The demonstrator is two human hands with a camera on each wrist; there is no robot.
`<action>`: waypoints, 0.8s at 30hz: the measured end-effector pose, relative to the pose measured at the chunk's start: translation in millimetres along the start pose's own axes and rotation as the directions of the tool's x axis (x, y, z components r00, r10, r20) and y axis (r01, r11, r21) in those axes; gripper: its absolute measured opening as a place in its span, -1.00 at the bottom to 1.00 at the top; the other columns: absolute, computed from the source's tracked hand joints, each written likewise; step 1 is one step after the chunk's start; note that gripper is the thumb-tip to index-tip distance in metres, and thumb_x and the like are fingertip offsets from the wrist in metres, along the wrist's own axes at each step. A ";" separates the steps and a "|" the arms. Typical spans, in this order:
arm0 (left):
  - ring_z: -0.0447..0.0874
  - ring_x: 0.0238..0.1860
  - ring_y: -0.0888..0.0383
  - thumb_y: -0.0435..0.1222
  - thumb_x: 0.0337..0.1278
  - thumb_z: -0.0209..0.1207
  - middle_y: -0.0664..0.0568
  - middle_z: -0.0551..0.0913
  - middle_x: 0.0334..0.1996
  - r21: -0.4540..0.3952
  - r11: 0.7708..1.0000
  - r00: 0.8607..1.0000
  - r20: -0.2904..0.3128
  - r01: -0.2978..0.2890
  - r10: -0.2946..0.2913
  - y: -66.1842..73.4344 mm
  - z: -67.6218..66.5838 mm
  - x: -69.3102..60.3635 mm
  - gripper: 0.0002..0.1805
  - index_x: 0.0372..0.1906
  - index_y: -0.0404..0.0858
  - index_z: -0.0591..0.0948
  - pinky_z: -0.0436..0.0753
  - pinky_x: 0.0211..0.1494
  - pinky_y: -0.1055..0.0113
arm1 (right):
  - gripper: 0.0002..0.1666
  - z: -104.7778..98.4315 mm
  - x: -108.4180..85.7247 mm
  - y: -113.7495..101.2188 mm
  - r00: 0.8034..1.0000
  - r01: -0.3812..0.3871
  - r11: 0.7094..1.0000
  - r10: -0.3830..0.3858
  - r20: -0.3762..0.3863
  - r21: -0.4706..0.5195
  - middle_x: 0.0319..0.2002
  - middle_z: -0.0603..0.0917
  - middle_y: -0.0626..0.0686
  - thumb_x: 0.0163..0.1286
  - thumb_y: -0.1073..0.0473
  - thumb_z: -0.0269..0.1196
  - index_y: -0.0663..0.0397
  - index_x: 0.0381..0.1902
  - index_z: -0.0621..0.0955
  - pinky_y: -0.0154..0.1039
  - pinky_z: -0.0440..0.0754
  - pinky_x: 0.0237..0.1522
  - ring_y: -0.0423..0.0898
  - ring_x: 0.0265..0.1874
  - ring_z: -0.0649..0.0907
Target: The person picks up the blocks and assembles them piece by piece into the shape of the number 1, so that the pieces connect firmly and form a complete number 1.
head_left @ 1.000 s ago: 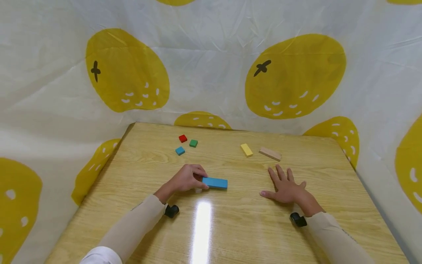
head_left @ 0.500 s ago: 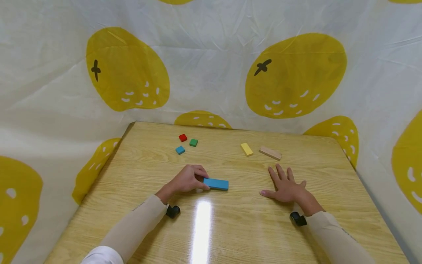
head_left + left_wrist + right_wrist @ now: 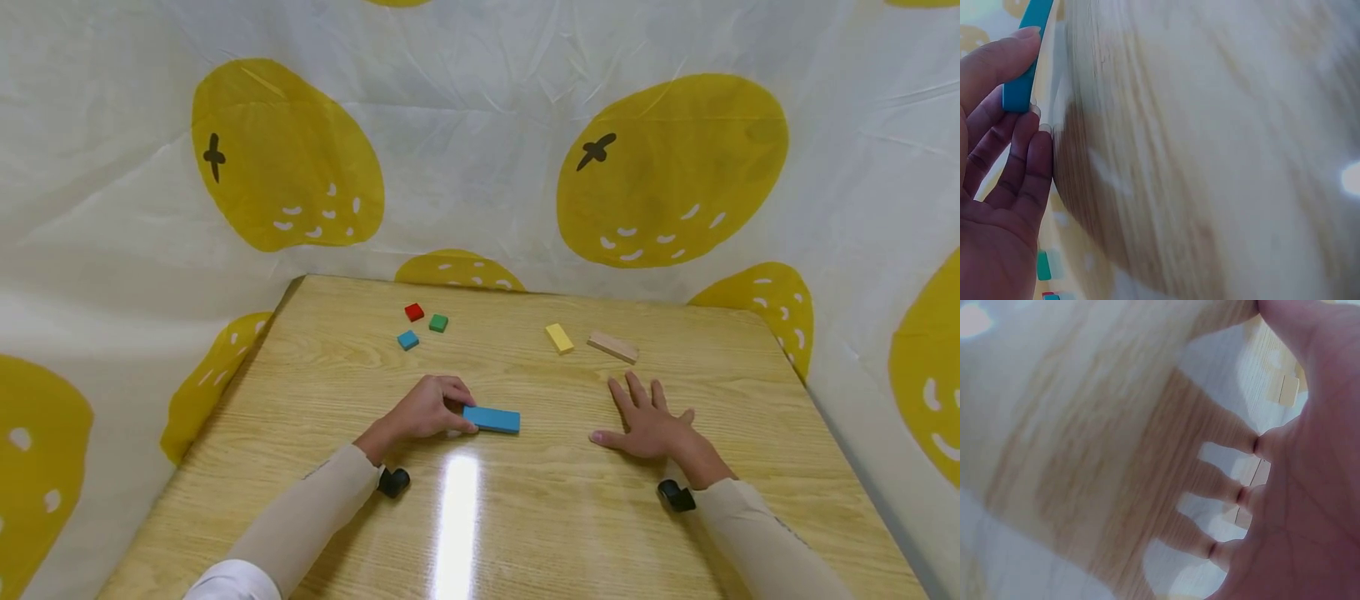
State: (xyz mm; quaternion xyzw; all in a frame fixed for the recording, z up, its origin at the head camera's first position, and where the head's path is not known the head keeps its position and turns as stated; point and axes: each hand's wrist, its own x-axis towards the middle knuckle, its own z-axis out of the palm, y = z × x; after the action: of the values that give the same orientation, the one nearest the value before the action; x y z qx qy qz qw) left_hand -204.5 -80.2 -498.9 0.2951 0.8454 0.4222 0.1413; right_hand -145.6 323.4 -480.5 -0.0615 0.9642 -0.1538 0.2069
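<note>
A long flat blue block (image 3: 492, 419) lies crosswise near the middle of the table, its left end pinched between the thumb and fingers of my left hand (image 3: 427, 408). In the left wrist view the thumb presses one face of the blue block (image 3: 1020, 87), with fingers behind it. My right hand (image 3: 651, 425) rests palm down on the tabletop, its fingers spread and holding nothing. Beyond its fingertips lie a plain wooden block (image 3: 612, 347) and a yellow block (image 3: 558, 338). The right wrist view shows the palm (image 3: 1310, 506) and fingertips touching the wood.
At the back left, a small red block (image 3: 414, 312), a green block (image 3: 438, 322) and a small blue block (image 3: 408, 340) sit close together. The wooden table (image 3: 562, 525) meets a white curtain (image 3: 465, 150) with yellow fruit prints at its back.
The left hand and the long blue block have shifted very slightly to the right since the first frame. The right hand stays in place.
</note>
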 end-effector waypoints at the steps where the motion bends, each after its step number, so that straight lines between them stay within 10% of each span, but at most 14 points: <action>1: 0.64 -0.06 0.23 -0.17 0.03 0.57 0.20 0.75 -0.12 0.006 1.000 1.000 0.002 0.000 0.000 0.0 0.2 -0.2 -0.70 -0.10 -0.11 0.85 0.60 0.07 0.39 | 0.37 0.3 -0.1 0.1 1.000 0.004 1.000 -0.004 0.000 0.006 0.68 -0.33 0.33 0.29 -0.66 0.14 -0.09 0.72 -0.14 0.89 -0.40 0.06 0.59 0.58 -0.31; 24: 0.66 -0.05 0.21 -0.17 0.06 0.56 0.15 0.75 -0.11 0.072 0.997 0.999 0.001 -0.032 0.032 0.9 4.2 -0.2 -0.69 -0.09 -0.18 0.85 0.61 0.08 0.38 | 0.34 -1.4 -0.9 -2.4 1.000 -0.006 1.000 0.007 0.006 -0.029 0.68 -0.31 0.35 0.33 -0.62 0.14 -0.03 0.72 -0.14 0.89 -0.30 0.08 0.60 0.57 -0.28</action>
State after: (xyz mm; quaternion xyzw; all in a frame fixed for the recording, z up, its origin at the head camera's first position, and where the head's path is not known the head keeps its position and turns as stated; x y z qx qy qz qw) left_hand -202.0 -77.2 -500.7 0.3134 0.8552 0.3937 0.1240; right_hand -145.3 321.7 -478.2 -0.0617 0.9659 -0.1392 0.2093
